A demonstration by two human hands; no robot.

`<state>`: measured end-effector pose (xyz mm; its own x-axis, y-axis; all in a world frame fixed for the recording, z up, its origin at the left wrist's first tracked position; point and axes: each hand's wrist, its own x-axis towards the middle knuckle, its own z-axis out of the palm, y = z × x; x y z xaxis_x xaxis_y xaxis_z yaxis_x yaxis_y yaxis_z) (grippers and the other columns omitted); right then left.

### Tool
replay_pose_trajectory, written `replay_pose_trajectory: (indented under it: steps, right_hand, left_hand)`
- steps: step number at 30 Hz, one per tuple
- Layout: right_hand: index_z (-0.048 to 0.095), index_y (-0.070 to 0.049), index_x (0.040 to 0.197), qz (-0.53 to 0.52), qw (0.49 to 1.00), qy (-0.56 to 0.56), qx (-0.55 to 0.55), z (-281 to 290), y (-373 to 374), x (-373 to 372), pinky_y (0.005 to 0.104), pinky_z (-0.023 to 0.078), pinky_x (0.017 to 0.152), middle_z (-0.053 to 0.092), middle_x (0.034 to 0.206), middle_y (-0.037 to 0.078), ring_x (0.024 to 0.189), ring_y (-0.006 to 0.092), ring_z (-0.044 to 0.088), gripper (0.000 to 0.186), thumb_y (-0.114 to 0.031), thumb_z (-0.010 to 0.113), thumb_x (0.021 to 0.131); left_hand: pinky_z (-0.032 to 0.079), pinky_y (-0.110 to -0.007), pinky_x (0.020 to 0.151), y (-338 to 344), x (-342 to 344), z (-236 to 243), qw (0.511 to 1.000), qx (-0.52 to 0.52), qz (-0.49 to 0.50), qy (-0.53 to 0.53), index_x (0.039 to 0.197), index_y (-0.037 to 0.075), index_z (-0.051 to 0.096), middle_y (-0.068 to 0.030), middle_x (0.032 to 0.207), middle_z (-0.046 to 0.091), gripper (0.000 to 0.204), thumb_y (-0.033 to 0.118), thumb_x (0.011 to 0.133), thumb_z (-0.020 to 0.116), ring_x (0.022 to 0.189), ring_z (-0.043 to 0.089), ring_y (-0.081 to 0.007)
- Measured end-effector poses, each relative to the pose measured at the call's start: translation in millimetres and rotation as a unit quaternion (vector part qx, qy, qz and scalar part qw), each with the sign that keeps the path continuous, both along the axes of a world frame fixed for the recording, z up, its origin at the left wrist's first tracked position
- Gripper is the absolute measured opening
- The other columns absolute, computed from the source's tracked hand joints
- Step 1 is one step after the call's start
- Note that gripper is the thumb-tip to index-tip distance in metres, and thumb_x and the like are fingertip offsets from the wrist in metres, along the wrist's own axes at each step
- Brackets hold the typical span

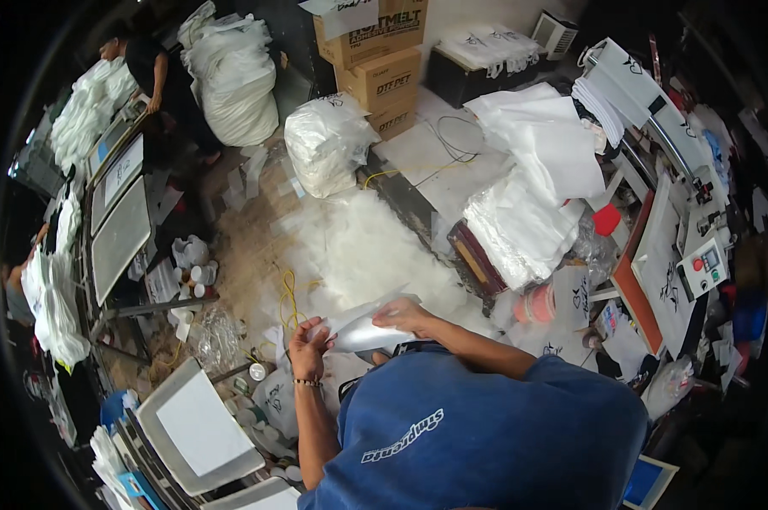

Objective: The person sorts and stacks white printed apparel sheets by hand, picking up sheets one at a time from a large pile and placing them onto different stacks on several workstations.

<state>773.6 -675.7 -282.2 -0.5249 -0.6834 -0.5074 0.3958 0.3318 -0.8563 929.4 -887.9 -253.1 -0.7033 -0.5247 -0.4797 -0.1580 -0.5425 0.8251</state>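
In front of my body I hold a thin white, partly see-through sheet (363, 333), slightly bent and shiny along its lower part. My left hand (310, 342) has its fingers curled at the sheet's left end, a bracelet on the wrist. The fingers of my right hand (403, 315) close on the sheet's right part. Beyond both hands spreads a white, fluffy-looking heap (358, 242) on the floor; its material I cannot make out.
Stuffed white bags (324, 144) and stacked cardboard boxes (371, 93) stand ahead. White sheets (520, 221) lie piled at right, beside a machine with a control box (705, 266). Pale framed platens (199, 425) sit at lower left. A yellow cord (290, 293) lies nearby. A person (150, 72) stands far left.
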Motion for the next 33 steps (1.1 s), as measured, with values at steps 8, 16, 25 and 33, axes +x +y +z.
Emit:
replay_pose_trajectory:
  steps: [8,16,25,33]
  right_hand:
    - [0.073,-0.004,0.096,-0.033,0.998,-0.047,0.035,8,-13,-13,0.0277,0.047,0.077,0.069,0.09,0.008,0.085,0.0159,0.062,0.032,-0.023,0.082,0.072]
    - [0.07,0.001,0.1,-0.091,0.995,-0.016,0.023,26,-25,-69,0.0251,0.047,0.077,0.068,0.095,0.011,0.087,0.0145,0.062,0.033,-0.018,0.081,0.075]
    - [0.069,0.001,0.101,-0.139,0.99,-0.005,-0.023,16,-61,-206,0.0204,0.045,0.075,0.068,0.089,0.007,0.08,0.0098,0.061,0.031,-0.016,0.08,0.077]
    - [0.071,0.0,0.097,-0.15,0.986,0.011,0.069,34,-67,-333,0.0204,0.042,0.063,0.068,0.084,0.003,0.069,0.0068,0.056,0.03,-0.019,0.081,0.076]
  left_hand:
    - [0.054,-0.025,0.06,-103,-96,3,0.997,-0.052,-0.049,0.008,0.115,0.003,0.057,-0.0069,0.104,0.063,0.035,-0.006,0.082,0.064,0.075,0.066,-0.0186]
    - [0.058,-0.029,0.059,-189,-224,-9,0.995,-0.093,-0.033,0.017,0.124,-0.002,0.048,-0.0147,0.101,0.062,0.048,-0.011,0.079,0.063,0.074,0.068,-0.0254]
    - [0.061,-0.034,0.062,-283,-384,-31,0.985,-0.171,0.029,-0.01,0.134,-0.01,0.037,-0.0214,0.099,0.062,0.062,-0.012,0.077,0.063,0.075,0.068,-0.029]
    - [0.059,-0.033,0.059,-401,-543,-25,0.957,-0.273,0.07,-0.065,0.134,-0.004,0.043,-0.0199,0.101,0.063,0.062,-0.009,0.076,0.064,0.073,0.069,-0.0268]
